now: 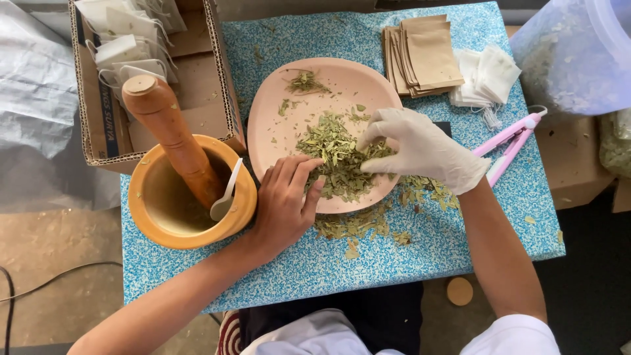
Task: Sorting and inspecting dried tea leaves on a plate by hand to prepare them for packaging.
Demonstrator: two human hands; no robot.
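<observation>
Both hands on the leaf pile (338, 161), which sits on the near half of the pink plate (315, 125) at table (394, 256) centre.

Right hand (420, 150), white glove: fingers curled down into the right side of the pile, pinching leaves. Fingertips are buried in the leaves, so how much it has hold of can't be read.

Left hand (284, 200), bare: fingers bent onto the left, near edge of the pile at the plate rim. Touching leaves, but thumb side is hidden under the hand, so whether it grips or just presses is unclear.

More leaves spilled off the plate onto the table, between and just past the two wrists. Small separate clump at the far side of the plate.

Left of the plate: mortar (190, 200) with pestle (172, 138) leaning in it and a white spoon (225, 197); mortar contents too dark to make out.

Cardboard box (197, 98) behind it holds white bags, top cut off by the frame.

Far right: brown sachets (424, 56), white bags (490, 75), pink sealer (509, 144) partly behind the right forearm. Big plastic bag (572, 52) cropped at the corner.
</observation>
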